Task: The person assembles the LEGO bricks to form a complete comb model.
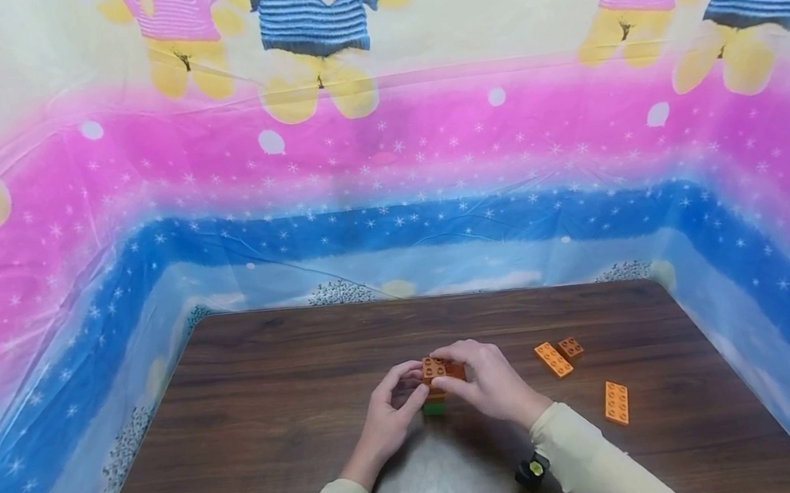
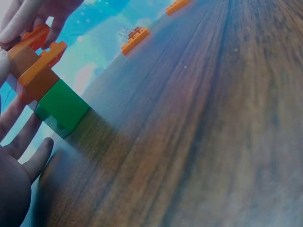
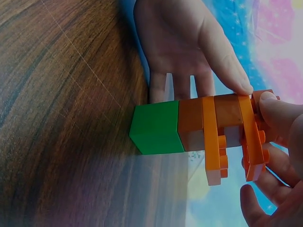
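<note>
A stack of toy building bricks stands upright on the table in front of me. Its base is a green block [image 3: 156,127]; above it brown bricks [image 3: 191,113] alternate with thin orange plates [image 3: 211,151] that jut out to one side. A brown brick [image 1: 433,368] with round studs tops the stack. My left hand [image 1: 383,423] steadies the stack from the left, its thumb at the upper plate and its fingers behind. From the right, my right hand [image 1: 490,381] pinches the upper part, thumb on the top brick and fingertips by the upper plate.
Right of the stack, an orange plate [image 1: 554,360] lies beside a small brown brick [image 1: 571,347]. Another orange plate [image 1: 617,403] lies nearer me. The dark wooden table [image 1: 272,388] is bordered by a patterned cloth [image 1: 393,230] at the back and sides.
</note>
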`<move>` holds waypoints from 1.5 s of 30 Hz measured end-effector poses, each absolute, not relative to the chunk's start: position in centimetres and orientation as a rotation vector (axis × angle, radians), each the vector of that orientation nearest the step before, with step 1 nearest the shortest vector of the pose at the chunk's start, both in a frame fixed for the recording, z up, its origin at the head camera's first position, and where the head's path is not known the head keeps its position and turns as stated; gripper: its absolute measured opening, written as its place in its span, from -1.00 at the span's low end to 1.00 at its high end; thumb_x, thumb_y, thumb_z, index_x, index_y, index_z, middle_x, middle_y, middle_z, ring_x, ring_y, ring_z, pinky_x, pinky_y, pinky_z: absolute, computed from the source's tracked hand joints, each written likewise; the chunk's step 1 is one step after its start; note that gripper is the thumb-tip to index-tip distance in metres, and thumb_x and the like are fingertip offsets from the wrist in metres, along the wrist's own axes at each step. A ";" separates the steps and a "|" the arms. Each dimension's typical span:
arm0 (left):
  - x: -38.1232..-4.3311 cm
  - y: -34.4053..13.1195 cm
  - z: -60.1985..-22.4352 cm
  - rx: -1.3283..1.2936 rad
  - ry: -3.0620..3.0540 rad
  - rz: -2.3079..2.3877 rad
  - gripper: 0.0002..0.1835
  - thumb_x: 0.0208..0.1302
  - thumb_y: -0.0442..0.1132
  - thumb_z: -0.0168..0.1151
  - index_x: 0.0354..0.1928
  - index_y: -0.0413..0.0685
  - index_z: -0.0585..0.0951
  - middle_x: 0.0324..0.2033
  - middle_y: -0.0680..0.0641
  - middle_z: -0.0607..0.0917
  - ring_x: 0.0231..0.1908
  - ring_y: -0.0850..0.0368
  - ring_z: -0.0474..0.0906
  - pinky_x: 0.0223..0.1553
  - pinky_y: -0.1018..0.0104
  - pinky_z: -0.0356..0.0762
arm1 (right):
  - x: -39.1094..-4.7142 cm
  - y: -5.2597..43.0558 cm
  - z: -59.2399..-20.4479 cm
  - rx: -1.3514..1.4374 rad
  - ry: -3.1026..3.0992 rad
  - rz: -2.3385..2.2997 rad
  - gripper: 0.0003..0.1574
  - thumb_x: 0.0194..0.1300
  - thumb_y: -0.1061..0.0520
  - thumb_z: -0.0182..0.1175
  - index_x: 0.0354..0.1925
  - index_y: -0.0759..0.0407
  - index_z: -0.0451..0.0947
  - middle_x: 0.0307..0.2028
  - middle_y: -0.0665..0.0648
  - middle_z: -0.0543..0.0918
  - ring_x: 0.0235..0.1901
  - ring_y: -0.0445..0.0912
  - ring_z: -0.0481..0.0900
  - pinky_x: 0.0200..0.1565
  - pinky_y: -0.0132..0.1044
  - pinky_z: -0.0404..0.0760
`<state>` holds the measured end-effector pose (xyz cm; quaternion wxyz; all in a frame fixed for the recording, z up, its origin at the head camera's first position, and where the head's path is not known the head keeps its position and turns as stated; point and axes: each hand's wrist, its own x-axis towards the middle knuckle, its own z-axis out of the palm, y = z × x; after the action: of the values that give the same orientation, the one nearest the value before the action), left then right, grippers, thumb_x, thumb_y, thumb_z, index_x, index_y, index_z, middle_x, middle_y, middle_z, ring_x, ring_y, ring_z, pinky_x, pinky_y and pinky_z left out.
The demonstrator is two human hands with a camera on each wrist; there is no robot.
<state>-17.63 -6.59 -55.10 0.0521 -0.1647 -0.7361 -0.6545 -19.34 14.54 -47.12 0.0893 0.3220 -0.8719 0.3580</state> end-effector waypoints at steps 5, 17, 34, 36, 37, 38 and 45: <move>-17.7 -6.6 -55.1 -0.526 -2.220 -1.990 -0.66 0.53 -0.22 0.27 0.28 0.10 0.60 0.06 -0.06 0.71 0.09 -0.03 0.63 0.06 0.18 0.62 | -19.4 14.6 -47.2 0.974 -2.591 1.080 -0.57 0.39 0.00 0.44 0.17 0.04 0.70 -0.01 -0.01 0.77 -0.12 -0.20 0.70 -0.15 -0.21 0.70; -17.8 -6.7 -55.3 -0.569 -2.201 -2.002 -0.61 0.53 -0.26 0.26 0.33 0.11 0.57 0.10 -0.11 0.69 0.13 -0.03 0.62 0.09 0.20 0.62 | -19.3 14.6 -47.5 0.938 -2.600 1.059 -0.52 0.39 -0.04 0.44 0.19 0.07 0.69 0.02 0.00 0.77 -0.06 -0.17 0.70 -0.09 -0.11 0.73; -18.0 -6.0 -54.1 -0.683 -2.054 -1.978 -0.59 0.53 -0.35 0.22 0.36 -0.13 0.55 0.14 -0.15 0.65 0.14 -0.11 0.63 0.16 0.08 0.64 | -19.0 14.8 -47.5 0.873 -2.605 1.182 -0.56 0.43 -0.03 0.40 0.21 0.02 0.67 0.09 0.00 0.76 0.05 -0.15 0.72 0.06 -0.06 0.72; -18.0 -5.9 -54.0 -0.682 -2.048 -1.974 -0.61 0.54 -0.36 0.21 0.34 -0.10 0.57 0.13 -0.15 0.65 0.13 -0.10 0.63 0.15 0.11 0.64 | -19.0 14.8 -47.6 0.878 -2.605 1.194 -0.58 0.44 -0.03 0.39 0.21 0.00 0.67 0.09 -0.02 0.76 0.04 -0.17 0.72 0.05 -0.10 0.72; -18.0 -5.9 -54.0 -0.683 -2.045 -1.974 -0.62 0.54 -0.36 0.20 0.33 -0.08 0.57 0.13 -0.15 0.65 0.13 -0.10 0.63 0.15 0.13 0.64 | -19.0 14.8 -47.6 0.881 -2.603 1.203 -0.58 0.44 -0.03 0.39 0.20 0.00 0.67 0.08 -0.02 0.76 0.03 -0.17 0.72 0.05 -0.10 0.72; -18.0 -5.9 -54.0 -0.682 -2.045 -1.973 -0.63 0.54 -0.36 0.20 0.32 -0.07 0.58 0.13 -0.15 0.66 0.13 -0.10 0.63 0.14 0.15 0.64 | -19.0 14.8 -47.6 0.880 -2.603 1.215 -0.59 0.45 -0.03 0.38 0.20 -0.01 0.67 0.08 -0.03 0.76 0.03 -0.18 0.72 0.04 -0.11 0.72; -18.0 -5.8 -54.0 -0.683 -2.043 -1.975 -0.64 0.55 -0.35 0.19 0.32 -0.04 0.58 0.12 -0.17 0.67 0.13 -0.12 0.63 0.12 0.15 0.65 | -19.1 14.9 -47.7 0.893 -2.577 1.251 -0.61 0.45 -0.03 0.38 0.18 0.00 0.68 0.06 -0.02 0.76 0.00 -0.17 0.73 0.02 -0.07 0.73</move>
<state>-17.95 -5.76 -53.96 0.1093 -0.2322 -0.6948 -0.6719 -19.06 14.89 -47.73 0.0705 0.2970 -0.8567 0.4158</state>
